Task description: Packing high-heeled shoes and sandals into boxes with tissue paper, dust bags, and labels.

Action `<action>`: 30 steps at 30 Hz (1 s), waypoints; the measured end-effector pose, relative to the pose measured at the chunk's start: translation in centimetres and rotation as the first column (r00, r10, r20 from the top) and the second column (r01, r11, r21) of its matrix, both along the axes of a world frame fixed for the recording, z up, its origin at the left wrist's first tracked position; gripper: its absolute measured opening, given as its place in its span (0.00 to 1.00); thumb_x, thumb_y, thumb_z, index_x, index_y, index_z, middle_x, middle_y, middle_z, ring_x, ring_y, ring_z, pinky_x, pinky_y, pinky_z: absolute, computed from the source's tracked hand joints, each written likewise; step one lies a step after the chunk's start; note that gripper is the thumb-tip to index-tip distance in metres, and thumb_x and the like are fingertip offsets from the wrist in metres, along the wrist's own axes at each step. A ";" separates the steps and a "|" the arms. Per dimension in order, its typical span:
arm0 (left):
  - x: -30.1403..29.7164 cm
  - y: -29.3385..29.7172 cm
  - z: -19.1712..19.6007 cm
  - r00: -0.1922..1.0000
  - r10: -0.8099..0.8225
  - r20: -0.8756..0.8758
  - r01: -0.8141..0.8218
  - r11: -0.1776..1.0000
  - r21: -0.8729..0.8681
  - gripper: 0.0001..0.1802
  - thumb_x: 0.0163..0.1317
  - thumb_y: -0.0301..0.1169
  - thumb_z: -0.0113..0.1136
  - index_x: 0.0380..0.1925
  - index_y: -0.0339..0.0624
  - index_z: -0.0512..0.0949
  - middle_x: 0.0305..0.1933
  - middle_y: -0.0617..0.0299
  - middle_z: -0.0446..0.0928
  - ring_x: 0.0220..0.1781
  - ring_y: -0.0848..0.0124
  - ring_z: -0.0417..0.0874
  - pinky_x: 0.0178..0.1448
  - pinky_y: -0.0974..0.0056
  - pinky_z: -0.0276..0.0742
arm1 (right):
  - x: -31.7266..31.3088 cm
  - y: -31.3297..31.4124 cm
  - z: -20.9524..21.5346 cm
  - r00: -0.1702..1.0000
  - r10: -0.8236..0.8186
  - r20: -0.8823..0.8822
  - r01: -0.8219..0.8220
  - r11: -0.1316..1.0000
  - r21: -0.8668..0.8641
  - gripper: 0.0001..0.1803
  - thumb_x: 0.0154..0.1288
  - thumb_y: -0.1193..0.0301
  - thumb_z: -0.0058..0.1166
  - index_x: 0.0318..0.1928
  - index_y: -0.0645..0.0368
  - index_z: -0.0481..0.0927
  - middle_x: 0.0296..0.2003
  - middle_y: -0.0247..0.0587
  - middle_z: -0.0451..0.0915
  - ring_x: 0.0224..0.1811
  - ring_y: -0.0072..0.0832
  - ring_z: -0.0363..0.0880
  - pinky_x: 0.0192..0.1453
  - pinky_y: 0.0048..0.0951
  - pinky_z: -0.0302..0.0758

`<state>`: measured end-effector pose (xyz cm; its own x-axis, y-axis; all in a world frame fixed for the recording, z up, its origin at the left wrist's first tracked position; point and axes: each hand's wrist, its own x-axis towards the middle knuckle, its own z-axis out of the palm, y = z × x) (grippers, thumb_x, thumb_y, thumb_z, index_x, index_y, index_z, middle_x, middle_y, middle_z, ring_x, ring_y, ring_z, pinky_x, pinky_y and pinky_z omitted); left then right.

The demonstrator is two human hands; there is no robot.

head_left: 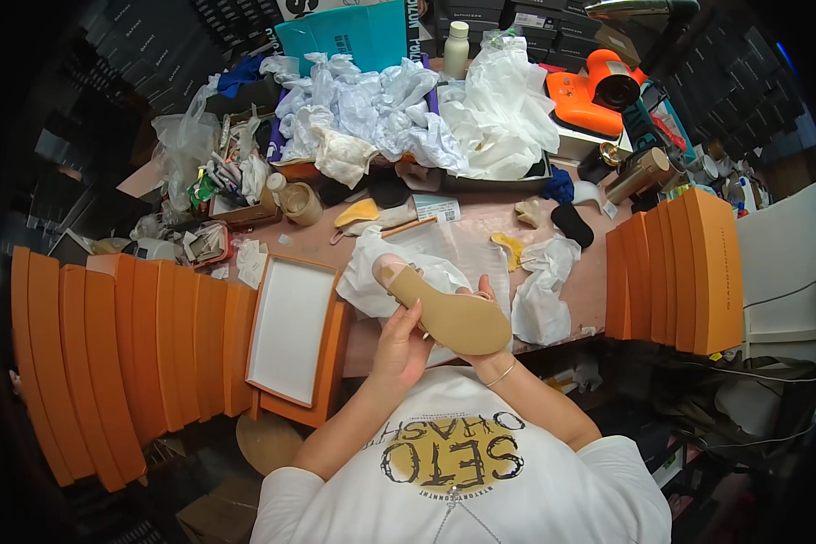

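Observation:
A tan-soled sandal (458, 319) is held up in front of my chest with its outsole facing me. Its heel end points to the upper left and its broad toe end to the lower right. My left hand (403, 346) grips the sandal's near side, thumb on the edge of the sole. From behind, my right hand (486, 359) supports the toe end, mostly hidden by the sole. The straps are largely out of sight. Crumpled white tissue paper (364, 263) lies on the table behind the sandal. An open orange shoebox (290, 331) with a white inside stands left of my hands.
Rows of orange shoeboxes stand at the left (145, 344) and right (689, 272). Across the back are a box of crumpled paper (354, 100), a white paper heap (499, 118) and an orange device (589, 95). A yellow cloth (510, 249) and dark pad (571, 225) lie on the table.

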<state>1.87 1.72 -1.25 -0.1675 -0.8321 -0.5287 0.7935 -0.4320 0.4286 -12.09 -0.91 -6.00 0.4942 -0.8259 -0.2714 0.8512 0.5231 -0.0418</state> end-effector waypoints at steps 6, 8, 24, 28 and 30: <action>0.0 -0.4 -0.5 0.999 -0.013 -0.037 0.016 0.997 0.078 0.24 0.68 0.40 0.54 0.62 0.49 0.65 0.56 0.66 0.72 0.56 0.71 0.70 0.60 0.60 0.64 | 0.6 -0.4 3.2 0.993 0.016 -0.119 0.017 0.962 0.271 0.32 0.72 0.41 0.31 0.30 0.54 0.76 0.32 0.35 0.78 0.41 0.30 0.77 0.50 0.34 0.74; 0.0 -0.6 -0.7 0.999 -0.013 -0.050 0.018 0.994 0.105 0.26 0.69 0.40 0.53 0.64 0.49 0.64 0.57 0.65 0.71 0.58 0.71 0.70 0.61 0.59 0.63 | 0.5 -0.4 3.1 0.993 0.028 -0.113 0.004 0.962 0.272 0.33 0.71 0.41 0.31 0.34 0.55 0.78 0.36 0.37 0.79 0.44 0.31 0.77 0.52 0.35 0.73; -1.0 1.4 0.4 0.906 0.000 0.422 0.184 0.900 -0.396 0.25 0.70 0.33 0.51 0.61 0.32 0.60 0.58 0.56 0.71 0.61 0.71 0.71 0.64 0.66 0.65 | -3.8 0.3 -5.3 0.999 0.043 -0.017 -0.042 0.998 0.046 0.29 0.72 0.44 0.35 0.42 0.58 0.78 0.44 0.41 0.80 0.48 0.35 0.80 0.53 0.39 0.77; -0.8 1.8 0.5 0.863 0.017 0.506 0.235 0.872 -0.430 0.24 0.68 0.30 0.55 0.60 0.32 0.61 0.54 0.57 0.72 0.57 0.72 0.74 0.60 0.67 0.70 | -3.9 1.2 -1.6 0.953 0.075 -0.292 -0.022 0.983 0.182 0.30 0.73 0.44 0.33 0.45 0.58 0.76 0.45 0.40 0.79 0.52 0.33 0.77 0.55 0.37 0.74; -1.0 1.8 0.5 0.851 0.035 0.523 0.236 0.865 -0.442 0.24 0.67 0.31 0.57 0.59 0.34 0.63 0.52 0.59 0.73 0.53 0.73 0.75 0.57 0.67 0.72 | -4.5 1.7 -1.7 0.933 0.064 -0.354 -0.017 0.991 0.135 0.31 0.72 0.43 0.32 0.46 0.58 0.76 0.46 0.40 0.79 0.53 0.33 0.76 0.56 0.37 0.72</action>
<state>0.90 3.51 -0.73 -0.0911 -0.9903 -0.1047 0.3730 -0.1315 0.9185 -16.56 0.77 -7.74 0.3779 -0.7538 -0.5375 0.7703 0.5780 -0.2691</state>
